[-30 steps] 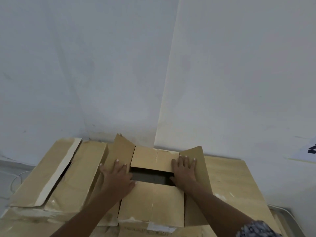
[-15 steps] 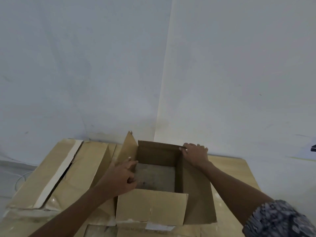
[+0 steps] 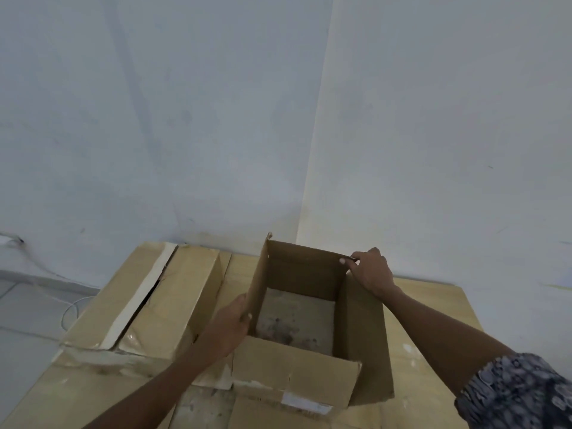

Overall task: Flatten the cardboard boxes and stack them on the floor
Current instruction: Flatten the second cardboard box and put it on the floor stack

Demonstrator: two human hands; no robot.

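1. The open cardboard box (image 3: 297, 376) stands upright at 6 o'clock in our view, in a corner where two pale walls (image 3: 185, 119) meet.
2. Our left hand (image 3: 230, 328) is at the box's 9 o'clock. Its fingers are closed on the near edge of the raised left panel.
3. Our right hand (image 3: 370, 272) is at the box's 1 o'clock and pinches the rim at the far right corner. The thumb is on the inner face and the fingers are curled over the outside.
4. Inside the box we see a grey, stained surface. It may be the box's own bottom or the floor beneath; we cannot tell.
5. A taped box (image 3: 185, 305) lies just beside the open one at its 9 o'clock, with a pale tape strip (image 3: 139, 301) along its gaping top seam.
6. A flat cardboard sheet (image 3: 433, 305) lies at 3 o'clock, under our right forearm.
7. A white label (image 3: 305, 405) sits low on the near wall of the open box.
8. A thin cable (image 3: 69, 309) loops on the tiled floor (image 3: 28, 320) at 9 o'clock.
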